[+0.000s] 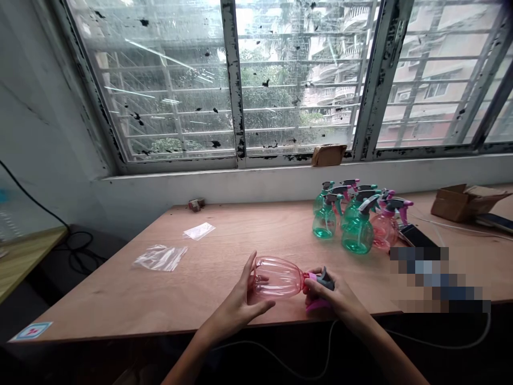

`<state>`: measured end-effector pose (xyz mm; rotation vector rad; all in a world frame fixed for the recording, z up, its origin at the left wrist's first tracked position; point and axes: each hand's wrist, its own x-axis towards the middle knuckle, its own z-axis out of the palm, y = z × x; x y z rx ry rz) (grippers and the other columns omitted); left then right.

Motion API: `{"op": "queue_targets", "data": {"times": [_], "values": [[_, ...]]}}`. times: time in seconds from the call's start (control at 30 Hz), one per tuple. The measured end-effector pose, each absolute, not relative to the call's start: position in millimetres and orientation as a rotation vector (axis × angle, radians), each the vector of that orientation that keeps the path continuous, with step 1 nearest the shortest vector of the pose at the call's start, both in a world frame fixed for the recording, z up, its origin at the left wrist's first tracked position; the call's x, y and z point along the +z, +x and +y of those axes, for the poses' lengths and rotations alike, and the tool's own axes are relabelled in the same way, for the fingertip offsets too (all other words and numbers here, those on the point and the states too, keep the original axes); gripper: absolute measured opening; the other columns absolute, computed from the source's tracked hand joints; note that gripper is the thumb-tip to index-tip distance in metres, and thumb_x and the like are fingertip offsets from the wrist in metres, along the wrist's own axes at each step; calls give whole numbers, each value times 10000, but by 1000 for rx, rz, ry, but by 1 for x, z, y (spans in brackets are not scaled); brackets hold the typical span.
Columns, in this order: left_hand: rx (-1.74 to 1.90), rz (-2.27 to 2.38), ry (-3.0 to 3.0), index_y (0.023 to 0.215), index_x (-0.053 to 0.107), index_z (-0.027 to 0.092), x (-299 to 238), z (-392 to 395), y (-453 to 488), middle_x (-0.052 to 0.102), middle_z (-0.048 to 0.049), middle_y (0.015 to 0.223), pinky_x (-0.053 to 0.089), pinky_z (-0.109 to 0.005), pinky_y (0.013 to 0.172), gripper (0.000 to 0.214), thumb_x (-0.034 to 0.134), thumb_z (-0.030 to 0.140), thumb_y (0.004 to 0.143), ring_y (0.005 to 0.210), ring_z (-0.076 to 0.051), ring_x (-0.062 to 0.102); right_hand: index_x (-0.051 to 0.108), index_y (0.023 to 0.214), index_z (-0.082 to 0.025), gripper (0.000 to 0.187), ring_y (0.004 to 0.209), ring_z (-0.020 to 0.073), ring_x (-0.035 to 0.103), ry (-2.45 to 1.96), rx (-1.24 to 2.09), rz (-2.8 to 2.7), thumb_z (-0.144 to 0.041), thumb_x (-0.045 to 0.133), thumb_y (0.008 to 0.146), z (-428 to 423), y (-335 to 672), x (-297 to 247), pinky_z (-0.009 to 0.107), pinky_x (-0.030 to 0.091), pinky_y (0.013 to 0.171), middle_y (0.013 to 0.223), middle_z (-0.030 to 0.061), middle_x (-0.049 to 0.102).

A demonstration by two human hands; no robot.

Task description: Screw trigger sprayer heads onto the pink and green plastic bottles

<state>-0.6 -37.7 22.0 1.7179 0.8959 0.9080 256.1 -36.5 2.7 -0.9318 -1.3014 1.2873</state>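
A clear pink spray bottle (278,277) lies on its side in the air above the table's front edge, between my two hands. My left hand (247,297) cups its base end, thumb below and fingers behind the plastic. At the neck, my right hand (331,291) grips the spray head (324,279), which is dark grey with a pink collar and a pink trigger. Some of the right fingers are hidden behind the head.
Several green spray bottles (358,232) and a pink one (385,227) stand at the back right. Beyond them are a phone (420,240) and an open cardboard box (460,203). A plastic bag (162,258) and a white slip (199,231) lie at left. A cable (276,358) hangs below the front edge.
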Motion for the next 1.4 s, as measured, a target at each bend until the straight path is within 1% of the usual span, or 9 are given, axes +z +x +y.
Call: {"op": "queue_targets", "data": {"times": [0.17, 0.3, 0.43, 0.63, 0.83, 0.97, 1.07, 1.27, 1.4], "values": [[865, 965, 1654, 1525, 54, 168, 31, -40, 1, 567, -163, 1264, 342, -489, 1099, 916, 658, 363, 864, 1215, -284, 535, 572, 891, -165, 407, 581, 184, 671, -924, 1312, -1301, -490, 766, 743, -35, 258, 1, 286, 564, 527, 686, 19, 692], [922, 947, 1695, 1498, 222, 241, 32, -40, 0, 375, -141, 1493, 299, -474, 1141, 819, 696, 328, 836, 1313, -297, 447, 556, 906, -165, 370, 591, 176, 673, -893, 1314, -1309, -457, 746, 782, -36, 261, 2, 282, 558, 566, 692, 22, 705], [944, 845, 1693, 1517, 116, 329, 25, -37, 0, 270, -111, 1566, 287, -478, 1153, 953, 742, 278, 801, 1348, -296, 423, 544, 935, -176, 391, 595, 179, 677, -865, 1327, -1269, -464, 752, 773, -36, 261, 1, 289, 552, 587, 696, 10, 698], [923, 941, 1569, 1530, 110, 193, 28, -37, 0, 368, -190, 1496, 322, -480, 1138, 950, 715, 359, 816, 1333, -319, 434, 567, 934, -181, 470, 574, 200, 675, -923, 1298, -1294, -532, 778, 702, -35, 259, -2, 305, 547, 559, 654, 13, 695], [945, 859, 1698, 1522, 90, 336, 26, -40, -1, 198, -77, 1601, 236, -473, 1183, 948, 725, 281, 819, 1394, -289, 358, 571, 913, -175, 462, 564, 195, 675, -923, 1247, -1318, -541, 765, 708, -33, 258, -4, 300, 542, 544, 652, 20, 698], [938, 887, 1629, 1532, 34, 264, 28, -40, -1, 368, -140, 1501, 286, -474, 1157, 979, 713, 303, 829, 1354, -289, 409, 571, 898, -178, 461, 559, 197, 678, -924, 1237, -1308, -552, 763, 707, -34, 258, -3, 300, 547, 551, 640, 21, 702], [930, 942, 1588, 1522, 166, 206, 31, -40, 1, 482, -154, 1386, 347, -477, 1118, 879, 698, 344, 836, 1292, -310, 473, 571, 903, -179, 446, 585, 198, 683, -931, 1257, -1325, -533, 767, 715, -37, 259, -1, 292, 545, 560, 670, 24, 709], [964, 786, 1660, 1516, 101, 356, 25, -39, -2, 225, -77, 1586, 257, -466, 1170, 948, 732, 269, 814, 1383, -291, 372, 567, 940, -180, 414, 611, 208, 686, -921, 1275, -1365, -500, 751, 753, -39, 259, 2, 317, 561, 573, 688, 23, 702], [923, 821, 1623, 1523, -10, 334, 25, -39, -2, 239, -116, 1579, 266, -512, 1159, 1048, 747, 291, 800, 1365, -306, 394, 574, 919, -183, 408, 595, 200, 684, -928, 1273, -1355, -501, 759, 744, -38, 259, 1, 303, 555, 560, 683, 17, 702]]}}
